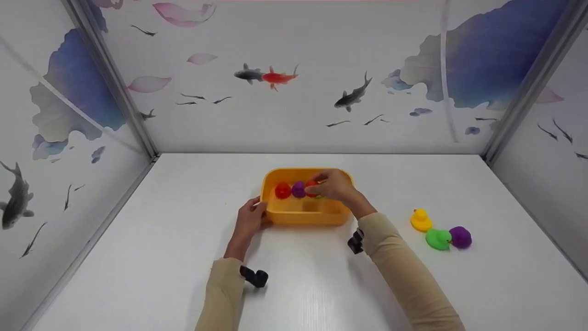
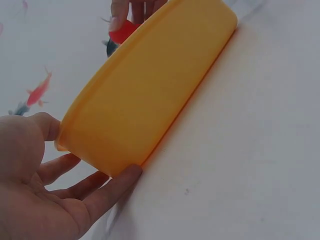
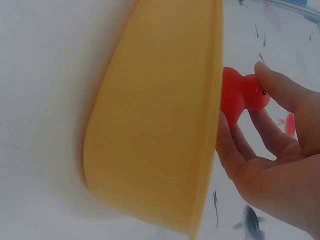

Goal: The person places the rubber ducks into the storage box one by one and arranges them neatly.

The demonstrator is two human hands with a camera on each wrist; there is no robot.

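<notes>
A yellow-orange plastic bin (image 1: 305,219) stands on the white table. My left hand (image 1: 251,218) grips its left end, thumb at the rim and fingers spread down the end wall to the base (image 2: 65,185). Over the bin's right half, my right hand (image 1: 336,185) pinches a red toy duck (image 3: 239,95) between thumb and fingers, close to rim height. Inside the bin lie a red round toy (image 1: 283,190) and a purple round toy (image 1: 298,189). A bit of green (image 1: 318,196) shows below the held duck, mostly hidden by the right hand.
To the right on the table sit a yellow toy duck (image 1: 421,220), a green toy duck (image 1: 438,239) and a purple round toy (image 1: 460,237), the last two side by side. White panels (image 1: 294,133) printed with fish and leaves enclose the table's back and sides.
</notes>
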